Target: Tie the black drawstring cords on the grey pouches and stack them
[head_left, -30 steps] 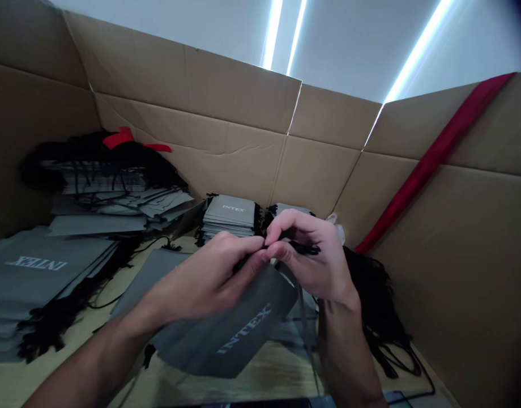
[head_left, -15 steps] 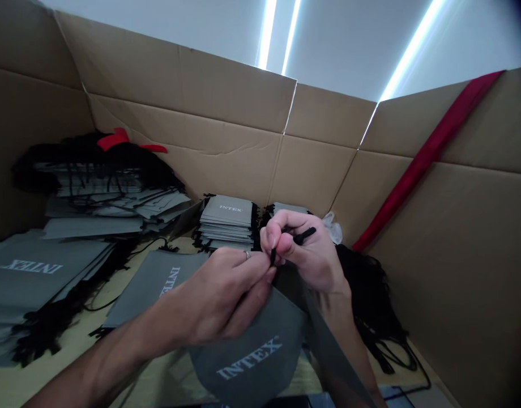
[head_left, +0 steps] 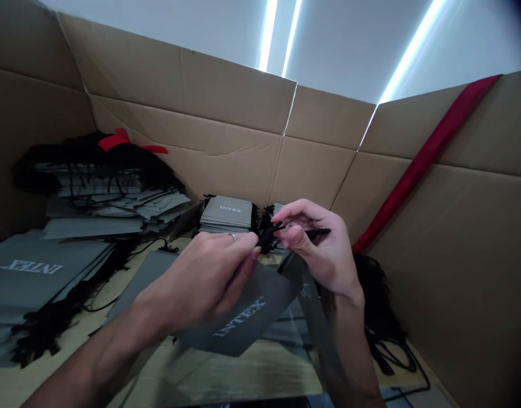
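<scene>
A grey INTEX pouch [head_left: 239, 323] hangs below my two hands, slightly blurred. My left hand [head_left: 205, 272], with a ring on one finger, pinches a black cord [head_left: 269, 233] whose ends point to the right. Close beside it, my right hand [head_left: 324, 243] has its thumb and index finger near those ends and curls round another black cord piece [head_left: 319, 233]. A second grey piece [head_left: 317, 317] hangs in front of my right forearm.
Grey INTEX pouches [head_left: 26, 266] are stacked at the left, with a black-corded pile [head_left: 103, 187] behind. Another stack [head_left: 230, 211] stands at the back. Black cords [head_left: 377, 300] lie right. Cardboard walls [head_left: 192, 119] surround the table; a red strip [head_left: 426, 158] crosses the right one.
My hands have moved slightly apart, the left one to the left and the right one to the right. The hanging pouch has risen and swung. More black cord shows between my fingers.
</scene>
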Demonstrator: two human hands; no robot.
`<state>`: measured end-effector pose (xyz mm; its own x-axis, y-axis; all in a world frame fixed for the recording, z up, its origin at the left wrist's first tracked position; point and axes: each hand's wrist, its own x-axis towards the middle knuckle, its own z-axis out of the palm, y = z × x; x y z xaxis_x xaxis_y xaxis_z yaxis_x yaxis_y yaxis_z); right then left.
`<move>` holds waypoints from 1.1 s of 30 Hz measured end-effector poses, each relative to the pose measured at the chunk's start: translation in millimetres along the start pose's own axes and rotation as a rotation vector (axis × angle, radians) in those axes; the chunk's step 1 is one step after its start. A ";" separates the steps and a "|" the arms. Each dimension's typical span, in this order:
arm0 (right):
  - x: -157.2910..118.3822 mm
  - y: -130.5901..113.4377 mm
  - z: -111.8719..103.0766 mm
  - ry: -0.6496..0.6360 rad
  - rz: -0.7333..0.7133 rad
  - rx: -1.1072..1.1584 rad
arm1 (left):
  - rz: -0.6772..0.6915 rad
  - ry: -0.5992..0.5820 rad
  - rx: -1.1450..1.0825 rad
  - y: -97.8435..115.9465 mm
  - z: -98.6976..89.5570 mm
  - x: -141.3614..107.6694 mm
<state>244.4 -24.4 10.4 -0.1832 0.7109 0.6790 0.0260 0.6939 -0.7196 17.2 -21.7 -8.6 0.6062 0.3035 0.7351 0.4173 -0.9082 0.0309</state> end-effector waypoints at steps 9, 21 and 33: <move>0.7 6.8 11.6 0.055 -0.078 -0.054 | -0.030 0.000 -0.049 -3.4 6.0 -0.5; -1.0 15.3 7.1 -0.079 -0.074 0.092 | 0.075 0.041 -0.201 10.8 3.8 -2.6; -3.0 22.9 6.6 -0.228 0.056 0.264 | 0.057 0.022 -0.087 6.8 6.0 -3.9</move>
<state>239.1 -11.3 -9.1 -0.4043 0.6825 0.6089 -0.2077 0.5798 -0.7878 21.7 -27.3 -15.3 0.6121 0.2452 0.7518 0.3212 -0.9458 0.0469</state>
